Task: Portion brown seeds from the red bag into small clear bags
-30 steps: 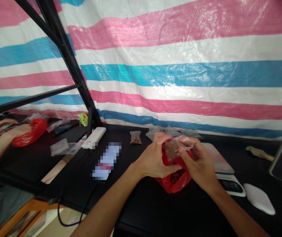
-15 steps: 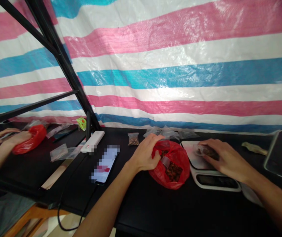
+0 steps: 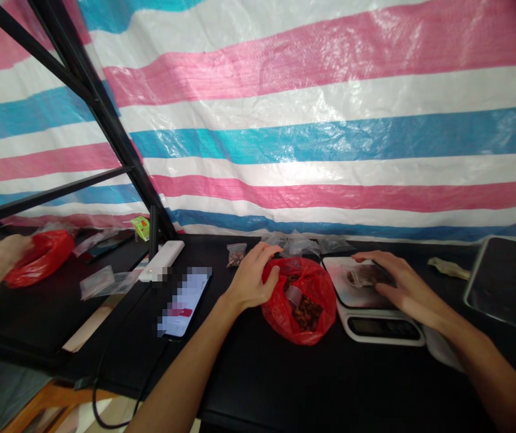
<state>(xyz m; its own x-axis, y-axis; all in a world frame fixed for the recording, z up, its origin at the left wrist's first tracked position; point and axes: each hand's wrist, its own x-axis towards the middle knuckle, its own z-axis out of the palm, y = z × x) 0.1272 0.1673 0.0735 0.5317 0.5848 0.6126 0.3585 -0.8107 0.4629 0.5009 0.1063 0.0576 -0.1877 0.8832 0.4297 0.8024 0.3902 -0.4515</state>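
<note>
On the black table a red plastic bag (image 3: 301, 334) stands with its mouth spread, holding brown dried pieces and a small clear cup (image 3: 293, 294). My left hand (image 3: 252, 276) is at the bag's left rim, thumb and fingers apart; whether it touches the plastic is hard to tell. To the right is a white kitchen scale (image 3: 346, 300) with a dark display. A small clear zip bag (image 3: 361, 275) with brown contents lies on its plate. Over the plate's right side hovers my right hand (image 3: 405, 285), fingers spread around a gap beside that zip bag.
A phone (image 3: 184, 304) and a white power strip (image 3: 162, 260) lie left. Behind are a filled small bag (image 3: 236, 255) and several clear bags (image 3: 301, 243). A dark tablet-like device (image 3: 508, 282) is at right. Beyond the black frame, another person's hand (image 3: 3, 258) is by a red bag (image 3: 41, 258).
My right hand has loosened from the small zip bag, which now lies on the scale plate. My left hand's fingers have eased off the red bag's rim. The view has shifted slightly right.
</note>
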